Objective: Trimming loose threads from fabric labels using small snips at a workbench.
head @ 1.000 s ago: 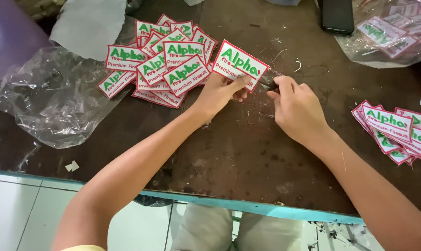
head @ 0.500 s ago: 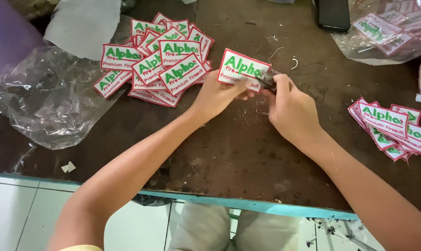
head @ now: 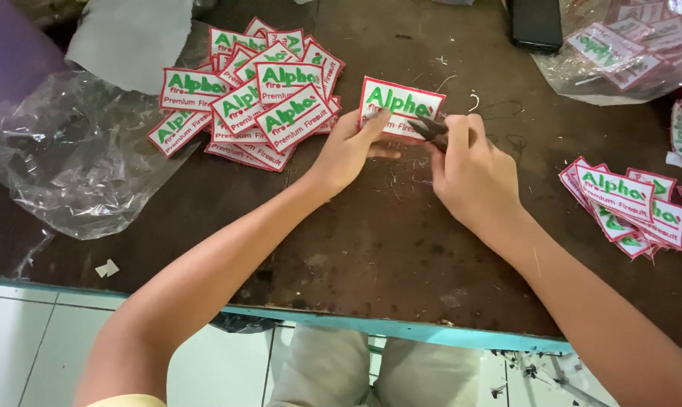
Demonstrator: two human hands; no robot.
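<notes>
A dark brown desk (head: 356, 249) with a light blue front edge is carrying a loose heap of embroidered patches (head: 250, 94) toward its far left. Crumpled clear plastic (head: 70, 158) is lying at the left edge, a smaller stack of patches (head: 635, 207) at the right edge, a bagged batch (head: 620, 45) at the far right corner. Thread scraps (head: 409, 181) are lying mid-desk.

Both forearms angled inward, left hand (head: 348, 151) fingers extended, right hand (head: 473, 169) curled in tight grip.

Patch (head: 398, 105) lower edge behind fingers (head: 371, 124)
</notes>
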